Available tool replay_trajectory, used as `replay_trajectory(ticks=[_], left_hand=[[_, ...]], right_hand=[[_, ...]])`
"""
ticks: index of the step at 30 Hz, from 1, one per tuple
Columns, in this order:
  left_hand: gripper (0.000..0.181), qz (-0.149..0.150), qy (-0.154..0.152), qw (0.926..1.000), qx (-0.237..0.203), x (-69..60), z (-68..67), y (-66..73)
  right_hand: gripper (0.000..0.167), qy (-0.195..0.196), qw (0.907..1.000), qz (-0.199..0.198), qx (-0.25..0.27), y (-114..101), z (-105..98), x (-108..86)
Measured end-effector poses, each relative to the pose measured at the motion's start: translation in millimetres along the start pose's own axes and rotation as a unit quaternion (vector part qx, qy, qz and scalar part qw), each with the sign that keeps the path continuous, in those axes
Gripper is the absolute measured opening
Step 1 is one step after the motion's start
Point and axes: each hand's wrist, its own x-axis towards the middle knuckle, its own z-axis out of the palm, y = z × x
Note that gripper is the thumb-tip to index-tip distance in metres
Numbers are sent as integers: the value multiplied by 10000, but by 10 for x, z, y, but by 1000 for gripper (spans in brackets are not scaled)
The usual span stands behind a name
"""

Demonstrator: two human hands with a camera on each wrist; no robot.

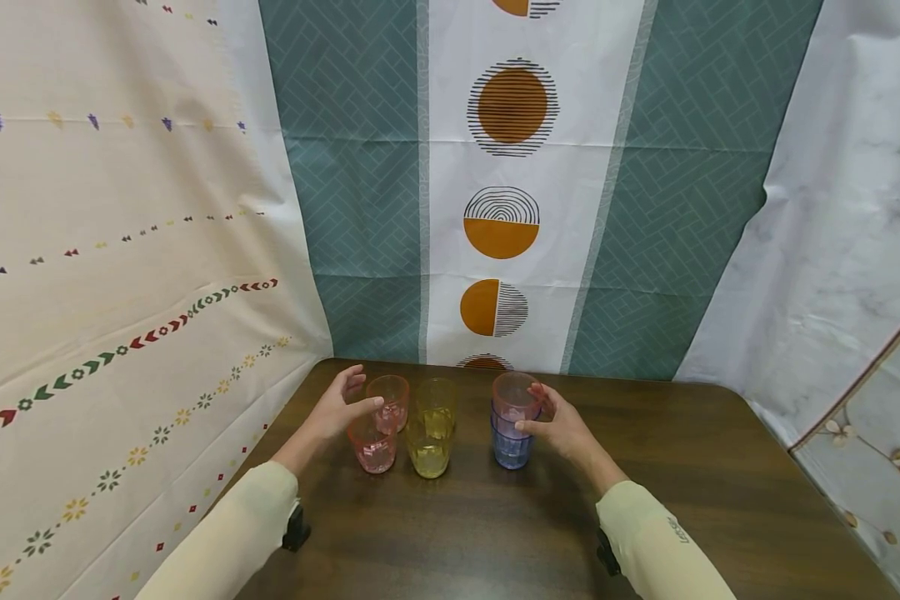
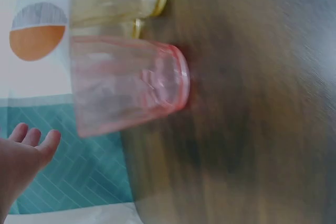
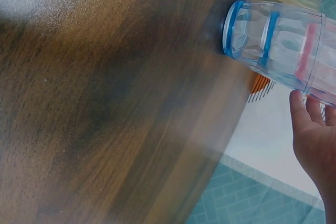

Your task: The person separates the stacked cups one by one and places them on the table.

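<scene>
your right hand [image 1: 568, 429] has its thumb and fingers bent around the top pink cup [image 1: 513, 397], thumb on the near side and fingertips on the far side, so it grips that cup near its upper part. this pink cup sits nested in the upper blue cup [image 1: 504, 427], which is itself set in the lower blue cup [image 1: 512, 454]; the stack stands upright on the table [image 1: 682, 442], bottom down, to the right of the other cups and apart from them.

your left hand [image 1: 337, 412] is loosely spread, fingers gently bent and thumb held away from them, with nothing in its hold. it hovers beside the two other pink cups, its thumb reaching over toward them; in the left wrist view, the fingers you can see are clear of the pink cup there.

the front pink cup [image 1: 376, 450] stands upright, with the back pink cup [image 1: 390, 407] just behind it and a little to the right. right of those, the front yellow cup [image 1: 429, 454] stands before the back yellow cup [image 1: 438, 402], also upright.

you wear pale sleeves [image 1: 243, 517] with a dark strap [image 1: 295, 529] near each wrist. a green and white curtain [image 1: 360, 208] with orange circles hangs behind the table.
</scene>
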Motion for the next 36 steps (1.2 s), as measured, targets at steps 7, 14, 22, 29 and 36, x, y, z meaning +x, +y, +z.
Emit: replay_trajectory(ticks=[7, 14, 22, 29, 36], left_hand=[[86, 276, -36, 9996, -51, 202, 135, -33], [83, 430, -112, 9989, -165, 255, 353, 160], [82, 551, -272, 9972, -427, 340, 714, 378], [80, 409, -322, 9973, -522, 379, 1078, 472], [82, 360, -387, 9975, -471, 397, 1410, 517]], right_hand=[[79, -2, 10000, 0, -52, -10, 11, -12], [79, -14, 10000, -31, -72, -20, 20, -3], [81, 2, 9999, 124, -81, -28, 10, -17], [83, -65, 10000, 36, -35, -9, 3, -21], [84, -98, 9996, 199, -158, 59, 13, -48]])
